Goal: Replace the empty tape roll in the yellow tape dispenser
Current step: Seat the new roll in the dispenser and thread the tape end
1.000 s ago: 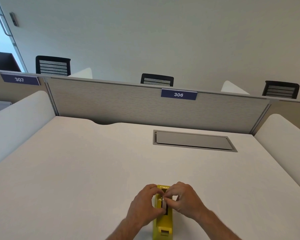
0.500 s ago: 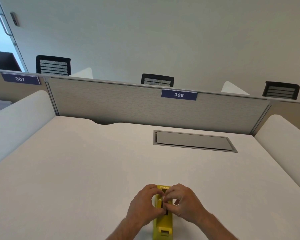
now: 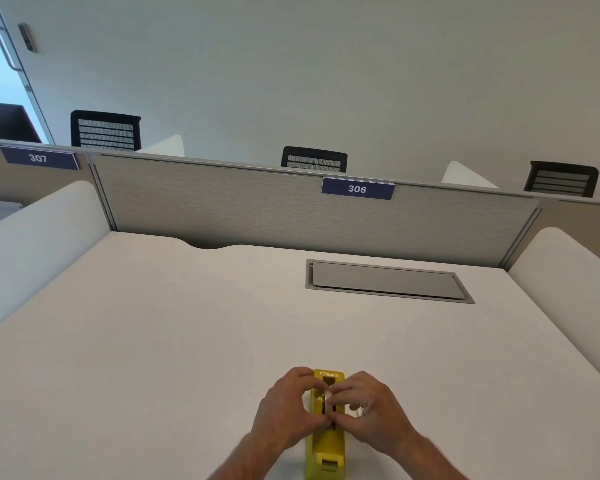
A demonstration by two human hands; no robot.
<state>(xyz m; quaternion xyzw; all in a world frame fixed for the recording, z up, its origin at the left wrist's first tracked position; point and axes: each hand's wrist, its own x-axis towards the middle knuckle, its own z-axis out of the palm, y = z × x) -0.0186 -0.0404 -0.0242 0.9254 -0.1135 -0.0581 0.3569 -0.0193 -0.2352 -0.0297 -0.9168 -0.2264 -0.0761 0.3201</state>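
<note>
At the counter's (image 3: 153, 341) near edge, a yellow tape dispenser (image 3: 325, 455) lies lengthwise, pointing away from the person. The left hand (image 3: 288, 408) and right hand (image 3: 369, 408) flank it equally, fingertips pinching a small pale roll (image 3: 324, 399) in its central slot. Beyond, a grey cable hatch (image 3: 385, 280) lies flush.

Soft, even, shadowless light; daylight glows far left; wide-angle bending at edges.
</note>
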